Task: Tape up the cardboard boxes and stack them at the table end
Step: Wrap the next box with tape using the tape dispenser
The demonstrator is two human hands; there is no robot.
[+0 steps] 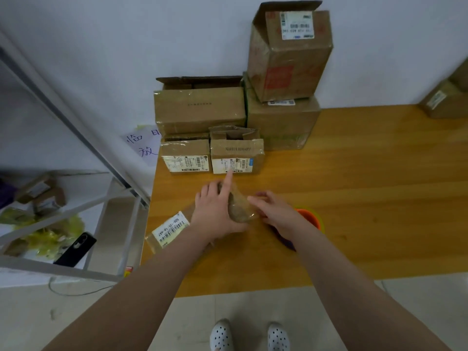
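Two hands meet over one small cardboard box [239, 210] lying near the left edge of the counter [354, 186], close to the person's body. The left hand [215, 211] covers the top of it, thumb along the near side and the other fingers [206, 192] draped toward the far side, with the index finger sticking straight ahead. This looks like a hold meant to pin the box so it cannot slide or turn while tape goes on.

The right hand [276, 211] comes in at the box's right end, reaching onto a glossy film of clear tape there. Blur hides whether it pinches a loose tape end or only smooths it flat, so its grip cannot be told. A white label [171, 228] on the box's left end pokes out past the left forearm.

An orange round object [310, 217], probably the tape roll, sits partly hidden under the right wrist, likely kept there to be within easy reach.

At the far end of the counter, the stacked boxes [200, 107] stand against the wall [126, 59]. Two small ones sit side by side in front, and larger ones stand behind. A tall box [288, 54] rests on top with its flaps up. Several of these are open at the top, so the taping seems only partly done. The box being handled is well apart from that pile, probably because sealing needs free space on every side.
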